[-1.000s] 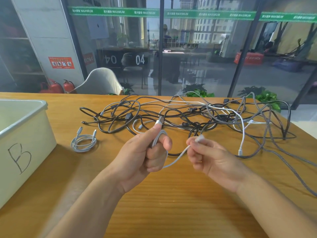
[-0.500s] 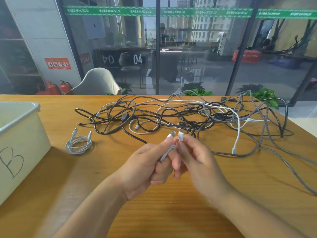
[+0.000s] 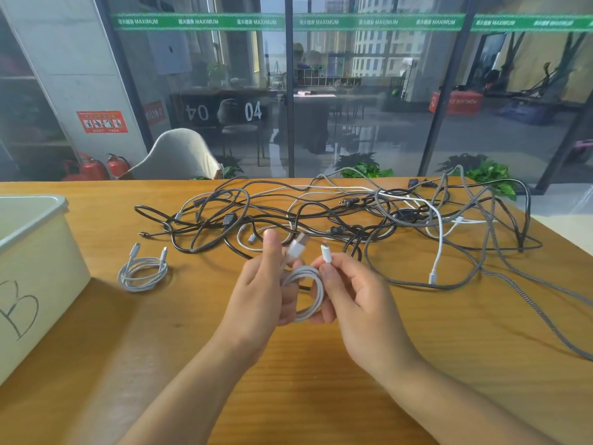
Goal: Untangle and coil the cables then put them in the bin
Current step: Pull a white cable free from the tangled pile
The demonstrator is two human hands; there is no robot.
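White and smooth, a short plastic-sheathed charging cable (image 3: 308,290) is wound into a small round coil held above the wooden worktop (image 3: 321,374), between both hands. The left hand (image 3: 260,297) curls its grip round the coil's near side, with the broader white plug sticking up past its thumb; the right hand (image 3: 356,300) pinches the slim white connector end between thumb and forefinger. Coiling of this cable looks nearly finished. Next, I judge, the loose end wants tucking in so the loops hold, then the coil goes left into the pale plastic bin marked "B" (image 3: 38,271). A grey braided cable, already coiled (image 3: 142,273), lies near the bin. Behind the hands, a big tangle of black, grey and white cables (image 3: 353,220) awaits sorting.
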